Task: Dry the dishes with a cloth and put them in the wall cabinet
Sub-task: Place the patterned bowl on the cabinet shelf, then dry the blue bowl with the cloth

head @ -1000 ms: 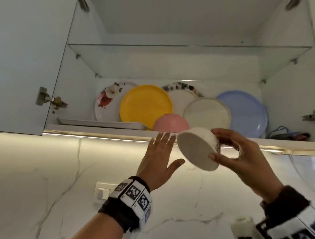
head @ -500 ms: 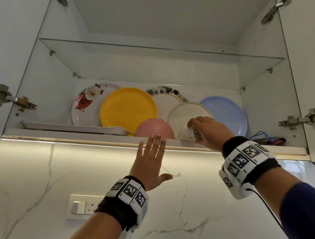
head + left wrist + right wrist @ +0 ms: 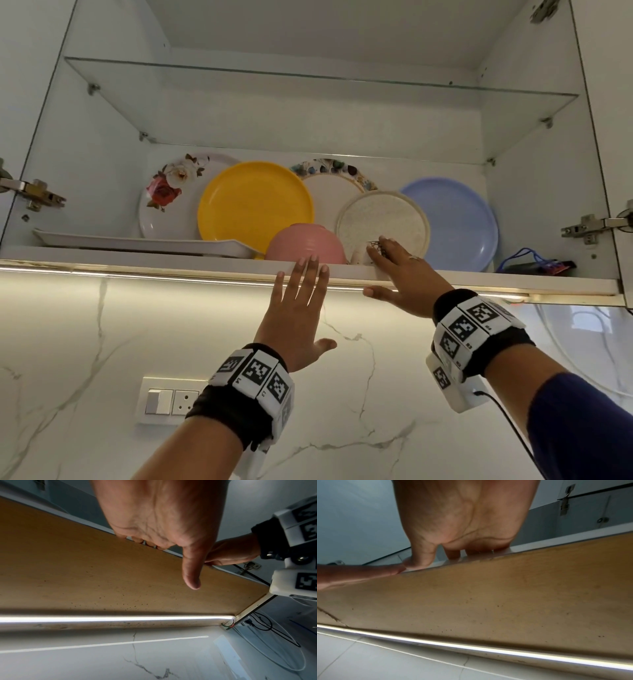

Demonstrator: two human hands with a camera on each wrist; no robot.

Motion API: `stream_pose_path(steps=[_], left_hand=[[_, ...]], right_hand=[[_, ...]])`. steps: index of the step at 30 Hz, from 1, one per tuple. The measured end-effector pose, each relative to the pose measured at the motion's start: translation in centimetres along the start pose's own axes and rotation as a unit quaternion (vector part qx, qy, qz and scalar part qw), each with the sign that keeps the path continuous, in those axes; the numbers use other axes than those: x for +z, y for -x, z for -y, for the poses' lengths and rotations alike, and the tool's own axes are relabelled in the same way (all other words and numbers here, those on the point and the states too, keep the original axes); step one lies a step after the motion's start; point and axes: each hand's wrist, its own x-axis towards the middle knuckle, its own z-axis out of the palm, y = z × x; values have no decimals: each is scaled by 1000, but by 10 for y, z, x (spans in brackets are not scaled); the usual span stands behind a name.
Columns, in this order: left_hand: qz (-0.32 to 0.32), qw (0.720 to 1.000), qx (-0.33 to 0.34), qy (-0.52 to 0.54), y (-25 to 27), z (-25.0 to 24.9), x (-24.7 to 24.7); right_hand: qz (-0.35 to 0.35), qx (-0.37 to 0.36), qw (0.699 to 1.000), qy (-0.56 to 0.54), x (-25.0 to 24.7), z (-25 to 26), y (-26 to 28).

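Note:
In the head view the wall cabinet stands open above me. A small white bowl (image 3: 358,255) with a dark patterned rim sits on the bottom shelf (image 3: 171,255), between an upturned pink bowl (image 3: 305,243) and a speckled cream plate (image 3: 383,219). My right hand (image 3: 394,270) reaches over the shelf edge. Its fingers lie on the small bowl and hide most of it, and its thumb is spread out below the edge. My left hand (image 3: 308,308) is flat, fingers straight up, with the tips at the shelf front before the pink bowl. Both wrist views show only palms, my left hand (image 3: 163,520) and my right hand (image 3: 462,520), against the shelf's underside.
Leaning at the back are a floral plate (image 3: 164,192), a yellow plate (image 3: 255,205), a pattern-rimmed plate (image 3: 329,192) and a blue plate (image 3: 455,219). A white tray (image 3: 137,241) lies at the left, a cable bundle (image 3: 534,262) at the right. A glass shelf (image 3: 308,102) spans above.
My right hand lifted the small white bowl from below the cabinet onto the shelf, then flattened over it. My left hand rose a little toward the shelf edge.

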Motion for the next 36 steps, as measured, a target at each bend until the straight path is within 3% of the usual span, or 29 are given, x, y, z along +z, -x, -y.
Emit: stream_pose_path(steps=[3, 7, 11, 14, 18, 22, 25, 29, 36], left_hand=[[22, 1000, -17, 8, 2, -3, -5], [61, 996, -37, 50, 31, -14, -3], [95, 984, -38, 142, 95, -34, 13], [127, 961, -73, 233, 155, -48, 25], [190, 911, -150, 335, 237, -72, 42], [280, 866, -181, 372, 298, -99, 56], [327, 853, -170, 369, 325, -114, 64], [364, 844, -153, 363, 349, -127, 68], [395, 839, -127, 350, 369, -142, 69]], right_hand=[[-29, -6, 999, -26, 3, 2, 12], [-100, -4, 983, -152, 13, 16, 64], [-87, 21, 960, -264, 53, 31, 140], [-19, 55, 948, -314, 103, 47, 197], [169, 122, 916, -341, 187, 79, 268], [390, 112, 876, -260, 257, 110, 316], [477, 87, 854, -192, 281, 127, 327], [529, 77, 831, -155, 302, 136, 336], [484, 115, 851, -169, 309, 132, 344]])
